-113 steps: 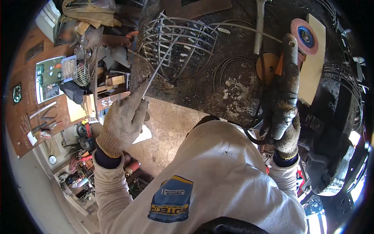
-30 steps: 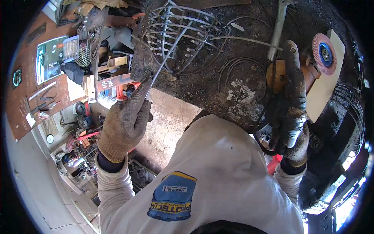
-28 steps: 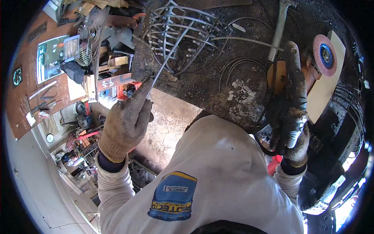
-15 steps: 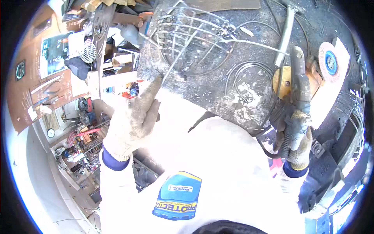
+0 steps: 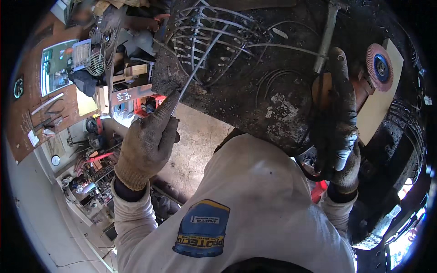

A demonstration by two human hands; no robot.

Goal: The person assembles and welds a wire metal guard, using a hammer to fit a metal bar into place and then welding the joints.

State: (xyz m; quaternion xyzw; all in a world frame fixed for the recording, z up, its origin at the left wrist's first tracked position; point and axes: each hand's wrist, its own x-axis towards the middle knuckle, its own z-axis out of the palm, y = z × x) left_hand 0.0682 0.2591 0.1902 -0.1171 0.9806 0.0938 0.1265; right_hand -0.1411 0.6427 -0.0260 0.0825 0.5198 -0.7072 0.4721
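Note:
My gloved left hand is closed around the near end of a thin metal rod. The rod slants up and away over a curved frame of welded metal bars lying on the dark worktop. At the right, my gloved right hand is wrapped round the lower body of an angle grinder. Its reddish flap disc faces up and right, apart from the frame. Dark parts of the tool hide some of the right fingers. Whether the disc spins cannot be told.
A hammer-like metal bar lies beyond the grinder, and a pale board stands beside the disc. Loops of thin wire rest on the worktop. Left of it are a cluttered shelf, a red crate and a brown tool board.
The picture has darkened from a washed-out glare. The scene has shifted slightly left, and my left hand sits a little lower and further left with the rod. The right hand keeps the grinder.

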